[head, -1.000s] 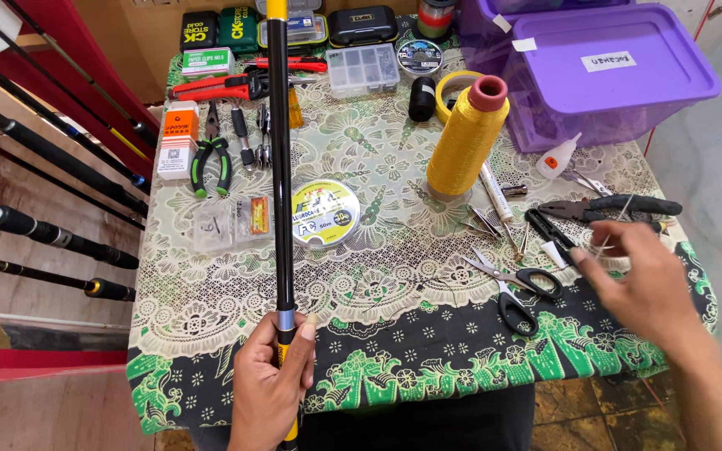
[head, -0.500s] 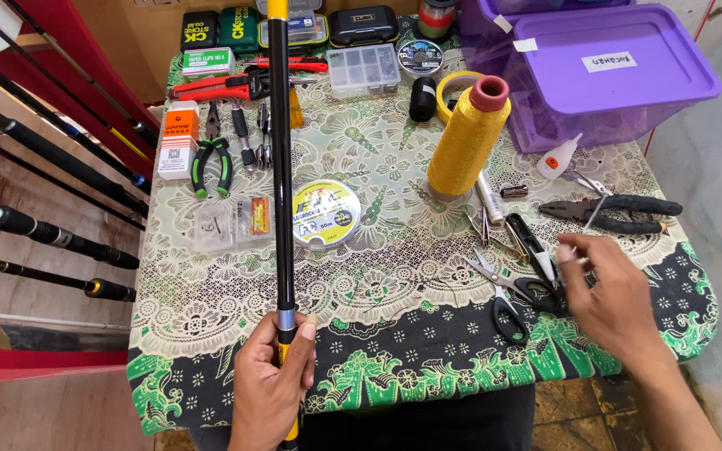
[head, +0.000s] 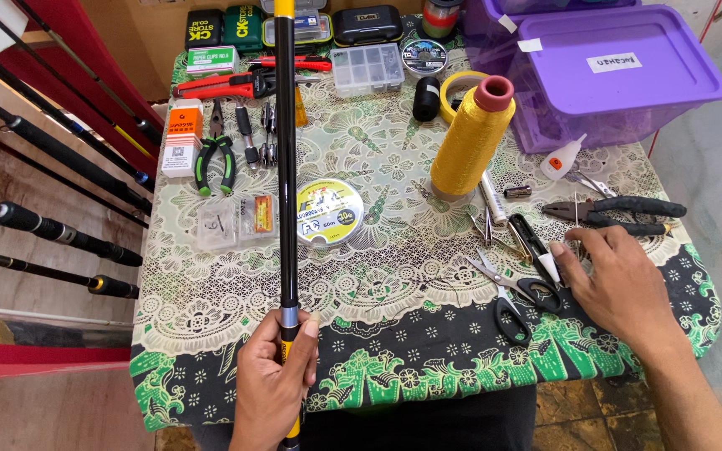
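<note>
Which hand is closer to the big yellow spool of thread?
The right hand. It rests on the table below and to the right of the yellow spool, by the scissors. The left hand is farther, down-left, gripping the fishing rod.

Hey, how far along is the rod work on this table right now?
Done: tools laid out, with yellow thread spool and line spool standing ready. In hand: the left hand grips the black rod at its yellow-banded end; the right hand reaches the black-handled tool beside the scissors. Left: no thread on the rod yet.
</note>
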